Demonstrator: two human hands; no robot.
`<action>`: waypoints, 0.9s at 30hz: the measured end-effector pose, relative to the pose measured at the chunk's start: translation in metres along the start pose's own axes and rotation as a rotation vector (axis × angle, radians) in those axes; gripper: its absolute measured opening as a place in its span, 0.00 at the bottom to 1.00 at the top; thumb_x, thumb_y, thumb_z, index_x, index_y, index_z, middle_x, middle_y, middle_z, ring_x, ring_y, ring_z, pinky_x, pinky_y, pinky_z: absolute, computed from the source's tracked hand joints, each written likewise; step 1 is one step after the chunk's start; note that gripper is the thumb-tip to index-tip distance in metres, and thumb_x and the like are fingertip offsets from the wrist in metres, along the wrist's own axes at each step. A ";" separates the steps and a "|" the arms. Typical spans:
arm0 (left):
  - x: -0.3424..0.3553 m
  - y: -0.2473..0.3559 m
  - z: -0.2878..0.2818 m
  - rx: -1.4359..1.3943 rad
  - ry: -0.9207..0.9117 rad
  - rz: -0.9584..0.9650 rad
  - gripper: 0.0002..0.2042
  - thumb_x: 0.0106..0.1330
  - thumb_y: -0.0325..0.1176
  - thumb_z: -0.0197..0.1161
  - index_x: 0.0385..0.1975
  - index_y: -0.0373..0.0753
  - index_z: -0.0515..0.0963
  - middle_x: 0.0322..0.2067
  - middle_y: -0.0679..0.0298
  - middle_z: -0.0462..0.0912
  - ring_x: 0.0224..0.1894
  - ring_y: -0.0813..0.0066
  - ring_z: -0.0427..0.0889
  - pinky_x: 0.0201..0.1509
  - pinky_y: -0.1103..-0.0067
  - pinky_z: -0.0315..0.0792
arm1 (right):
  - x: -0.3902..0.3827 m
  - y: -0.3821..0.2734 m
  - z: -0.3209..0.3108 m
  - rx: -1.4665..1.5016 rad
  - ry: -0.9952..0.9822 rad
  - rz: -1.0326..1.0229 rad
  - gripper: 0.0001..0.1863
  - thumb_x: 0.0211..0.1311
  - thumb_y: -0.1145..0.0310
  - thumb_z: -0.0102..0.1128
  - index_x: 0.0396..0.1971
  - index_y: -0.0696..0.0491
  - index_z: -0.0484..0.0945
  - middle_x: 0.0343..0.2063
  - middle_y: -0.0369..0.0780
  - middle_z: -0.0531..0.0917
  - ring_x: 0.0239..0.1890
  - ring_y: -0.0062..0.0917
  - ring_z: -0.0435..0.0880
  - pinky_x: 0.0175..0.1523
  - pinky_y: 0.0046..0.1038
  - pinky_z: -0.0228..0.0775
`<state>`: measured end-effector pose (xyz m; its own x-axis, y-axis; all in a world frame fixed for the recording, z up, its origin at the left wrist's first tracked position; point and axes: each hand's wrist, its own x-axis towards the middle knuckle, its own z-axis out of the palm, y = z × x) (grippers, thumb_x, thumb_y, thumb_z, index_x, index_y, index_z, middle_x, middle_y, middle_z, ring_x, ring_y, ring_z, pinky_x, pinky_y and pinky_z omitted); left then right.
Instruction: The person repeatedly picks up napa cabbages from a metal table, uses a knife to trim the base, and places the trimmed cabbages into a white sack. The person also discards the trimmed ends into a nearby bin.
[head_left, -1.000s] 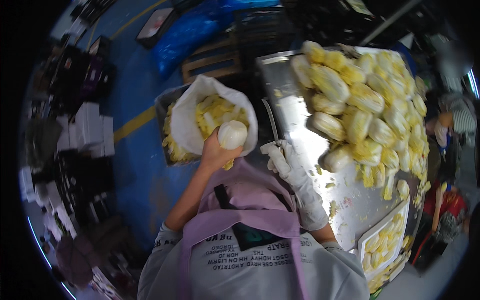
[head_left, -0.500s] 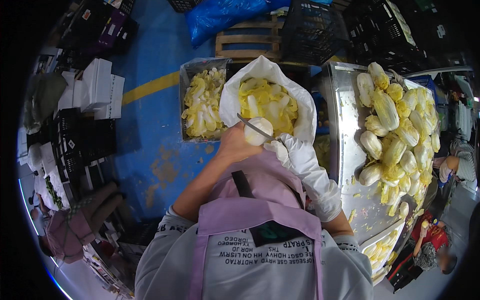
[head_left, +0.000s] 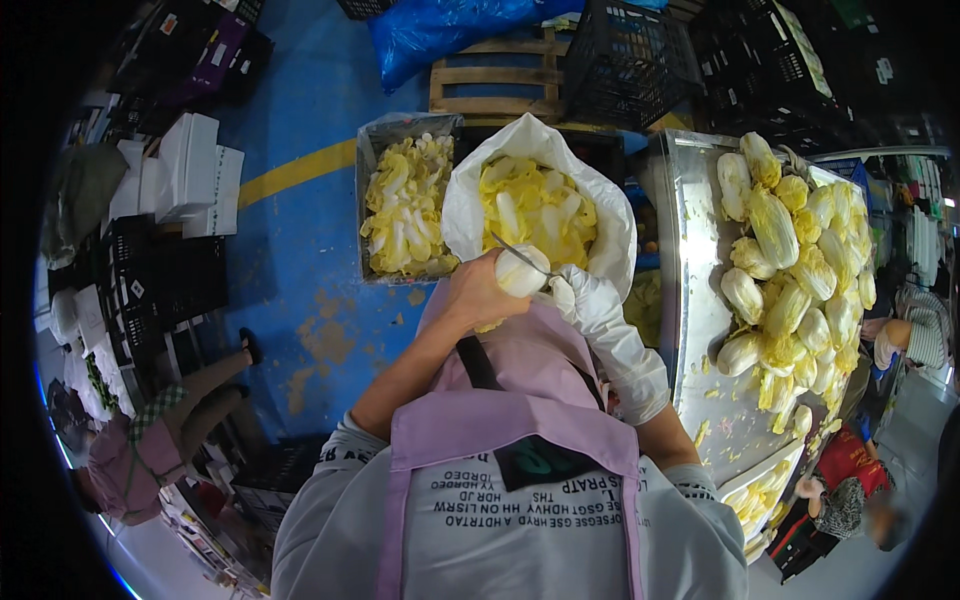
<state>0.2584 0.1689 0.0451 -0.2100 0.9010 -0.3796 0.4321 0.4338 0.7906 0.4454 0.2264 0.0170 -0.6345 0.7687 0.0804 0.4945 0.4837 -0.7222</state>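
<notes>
My bare left hand (head_left: 476,292) is closed around a napa cabbage (head_left: 524,278), its pale cut base turned up in front of my apron. In my right hand (head_left: 576,292), which wears a white glove, is a knife (head_left: 518,252). The thin blade lies across the far side of the cabbage base; the handle is mostly hidden in the glove. Just beyond both hands stands an open white sack (head_left: 614,232) holding loose yellow cabbage leaves (head_left: 540,200). Left of the sack, a crate (head_left: 366,170) holds more trimmed leaves (head_left: 408,205).
A metal table (head_left: 697,290) on my right carries a heap of napa cabbages (head_left: 790,270) and a white tray (head_left: 740,483) of leaves. Ahead are a wooden pallet (head_left: 490,104), a blue plastic bag (head_left: 440,35) and a black crate (head_left: 625,75). People are at both sides.
My left hand and the cabbage have shifted slightly right and toward me. The knife blade sits a little farther right, with less of it showing. The person at left has moved a leg outward.
</notes>
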 end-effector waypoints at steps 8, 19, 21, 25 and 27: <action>0.012 -0.009 0.021 0.043 0.043 -0.043 0.27 0.35 0.40 0.67 0.39 0.36 0.75 0.33 0.51 0.80 0.37 0.56 0.80 0.43 0.70 0.72 | -0.005 0.049 0.003 -0.183 -0.128 0.261 0.11 0.58 0.59 0.50 0.32 0.50 0.76 0.26 0.42 0.80 0.28 0.36 0.78 0.33 0.32 0.70; 0.031 0.027 0.024 -0.030 0.132 -0.152 0.40 0.32 0.41 0.74 0.50 0.35 0.65 0.41 0.50 0.77 0.44 0.57 0.76 0.49 0.70 0.70 | 0.010 0.058 0.009 0.551 -0.060 0.648 0.21 0.52 0.65 0.64 0.42 0.62 0.72 0.35 0.38 0.77 0.33 0.21 0.76 0.38 0.23 0.70; 0.030 0.022 0.032 0.019 0.140 -0.097 0.45 0.30 0.43 0.75 0.53 0.35 0.61 0.43 0.50 0.75 0.47 0.55 0.74 0.51 0.70 0.68 | 0.034 0.015 -0.001 0.771 -0.041 0.632 0.22 0.48 0.68 0.68 0.42 0.61 0.72 0.38 0.38 0.77 0.34 0.19 0.76 0.38 0.21 0.71; 0.032 0.008 0.041 0.098 0.170 0.124 0.51 0.30 0.43 0.77 0.57 0.37 0.54 0.47 0.51 0.72 0.49 0.54 0.72 0.53 0.70 0.67 | 0.041 0.002 0.003 1.134 0.076 0.580 0.22 0.45 0.70 0.69 0.40 0.60 0.72 0.36 0.38 0.78 0.35 0.18 0.76 0.38 0.19 0.71; 0.036 0.004 0.037 -0.054 0.095 0.138 0.49 0.32 0.40 0.77 0.57 0.37 0.54 0.47 0.52 0.72 0.49 0.55 0.72 0.53 0.71 0.67 | 0.041 0.009 0.001 1.172 0.037 0.581 0.20 0.45 0.72 0.69 0.39 0.59 0.73 0.35 0.37 0.78 0.34 0.16 0.76 0.38 0.18 0.71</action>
<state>0.2850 0.2033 0.0163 -0.2346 0.9467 -0.2205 0.4154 0.3027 0.8578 0.4229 0.2617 0.0133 -0.4793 0.7605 -0.4381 -0.1307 -0.5555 -0.8212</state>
